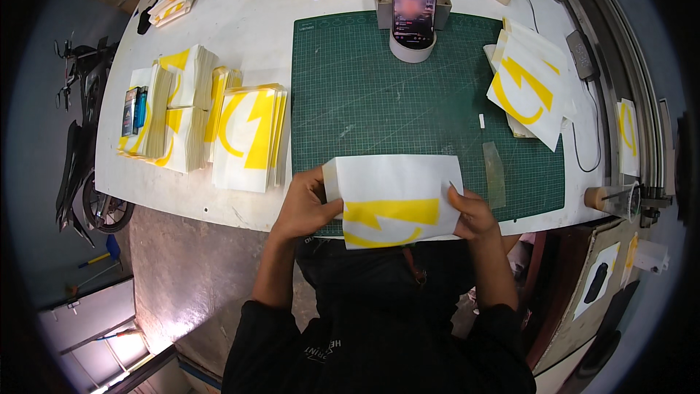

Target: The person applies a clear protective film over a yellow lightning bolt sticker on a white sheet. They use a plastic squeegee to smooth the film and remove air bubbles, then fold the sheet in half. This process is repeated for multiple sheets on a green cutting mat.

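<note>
Between my two hands is a white paper bag (401,179) with a yellow printed design, held sideways over the near edge of the green cutting mat (379,95). My left hand (308,204) pinches its left end, where a folded side shows, thumb on top. At the right end, my right hand (472,211) grips the edge between thumb and fingers. The fingers beneath the bag are partly hidden. On the mat's right side lies a loose pile of similar white and yellow bags (526,84). Neat stacks of such bags (248,135) stand left of the mat.
A phone (413,4) stands upright in a white holder (413,49) at the mat's far edge. A lighter (141,108) and a small pack (130,111) rest on the left stack. A clear strip (494,175) lies on the mat. A plastic cup (612,199) sits far right.
</note>
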Demonstrator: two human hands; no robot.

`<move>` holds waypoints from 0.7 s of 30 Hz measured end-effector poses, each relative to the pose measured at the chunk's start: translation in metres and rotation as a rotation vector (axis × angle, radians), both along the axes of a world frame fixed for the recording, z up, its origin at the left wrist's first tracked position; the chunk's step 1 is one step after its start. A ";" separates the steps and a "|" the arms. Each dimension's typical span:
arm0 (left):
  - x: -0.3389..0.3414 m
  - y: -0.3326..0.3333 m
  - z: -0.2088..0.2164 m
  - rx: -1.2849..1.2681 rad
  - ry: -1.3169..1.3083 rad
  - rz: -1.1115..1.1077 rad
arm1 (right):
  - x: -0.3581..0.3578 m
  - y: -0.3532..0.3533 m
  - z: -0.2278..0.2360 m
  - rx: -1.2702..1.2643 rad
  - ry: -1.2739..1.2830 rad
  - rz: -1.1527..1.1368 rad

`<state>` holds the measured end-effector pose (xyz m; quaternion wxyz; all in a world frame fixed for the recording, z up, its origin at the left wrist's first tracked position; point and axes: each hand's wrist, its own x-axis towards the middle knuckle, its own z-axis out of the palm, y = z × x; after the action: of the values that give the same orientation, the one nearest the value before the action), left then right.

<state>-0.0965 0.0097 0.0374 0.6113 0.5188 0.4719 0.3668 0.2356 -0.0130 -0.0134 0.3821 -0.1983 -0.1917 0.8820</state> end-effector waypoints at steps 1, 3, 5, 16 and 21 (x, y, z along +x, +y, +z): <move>0.000 0.001 -0.002 0.045 0.089 0.042 | 0.000 0.002 0.002 -0.049 -0.058 0.019; 0.000 0.006 -0.007 0.136 0.265 0.124 | 0.002 0.005 -0.001 -0.070 0.004 0.015; -0.001 0.006 -0.024 0.171 0.206 0.177 | 0.002 0.006 0.000 -0.055 0.021 0.002; 0.004 -0.009 -0.016 0.216 0.128 0.536 | -0.002 0.026 0.000 -0.085 -0.245 -0.174; 0.023 -0.003 0.006 -0.200 -0.060 0.233 | -0.002 0.036 0.009 -0.053 -0.241 -0.140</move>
<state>-0.0731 0.0068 0.0432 0.6270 0.3861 0.5444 0.4017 0.2337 0.0227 -0.0046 0.4117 -0.3256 -0.1986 0.8276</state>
